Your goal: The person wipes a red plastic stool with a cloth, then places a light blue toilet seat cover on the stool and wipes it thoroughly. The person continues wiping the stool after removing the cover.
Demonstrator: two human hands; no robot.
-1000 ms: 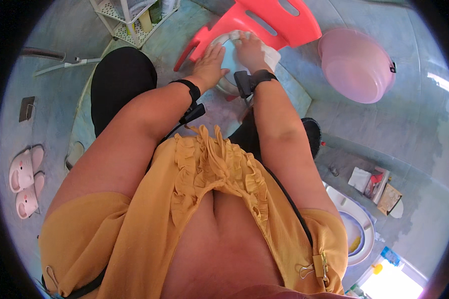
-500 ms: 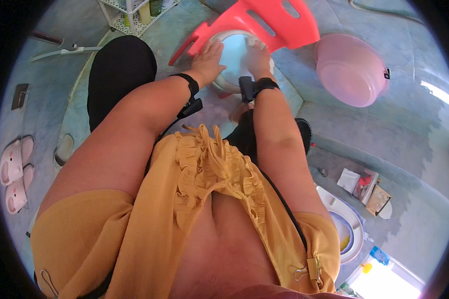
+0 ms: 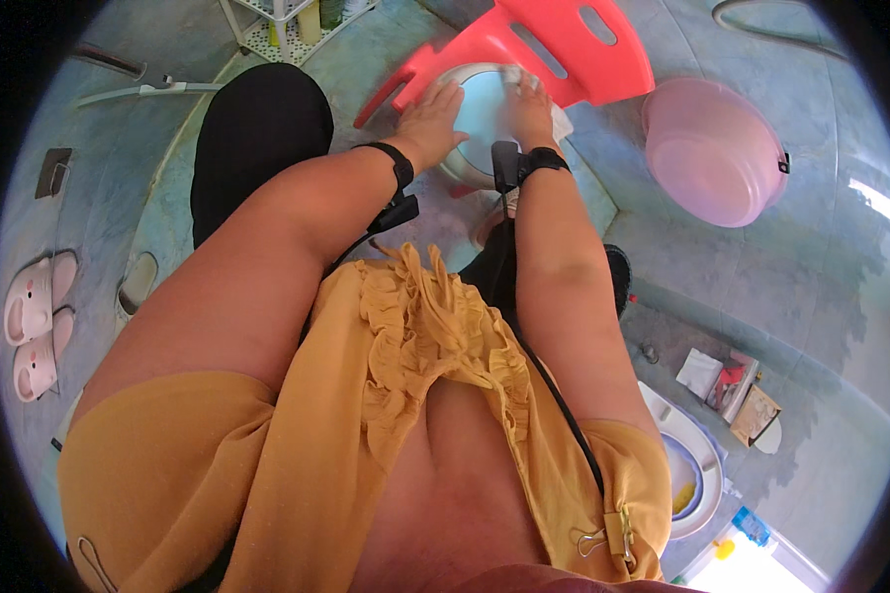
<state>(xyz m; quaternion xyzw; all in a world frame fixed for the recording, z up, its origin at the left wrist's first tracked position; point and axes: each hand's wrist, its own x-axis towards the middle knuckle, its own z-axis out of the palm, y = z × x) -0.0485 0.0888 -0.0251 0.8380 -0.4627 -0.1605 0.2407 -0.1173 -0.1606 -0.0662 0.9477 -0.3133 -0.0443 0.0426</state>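
A round object with a pale blue top and white rim (image 3: pixel 481 107) sits on or against a red plastic chair (image 3: pixel 618 74). My left hand (image 3: pixel 428 126) lies flat on its left rim, fingers stretched and thumb apart. On the opposite side my right hand (image 3: pixel 533 117) presses a white cloth (image 3: pixel 562 125) to the surface. Part of this cloth shows beside the palm and near the fingertips; the rest is hidden under the hand, and its inner edge is blurred. Black straps with small boxes circle both wrists.
A translucent pink basin (image 3: pixel 712 153) is right of the chair. At the far left stands a white perforated rack (image 3: pixel 285 44) with bottles. Pink slippers (image 3: pixel 32 321) are at the left, a squat toilet (image 3: pixel 704 474) at lower right. My black-clad knee (image 3: pixel 257 148) rises beside my left arm.
The whole view has shifted slightly, so things appear a little farther right. My right hand has slid a short way over the round top; my left hand stays on the rim.
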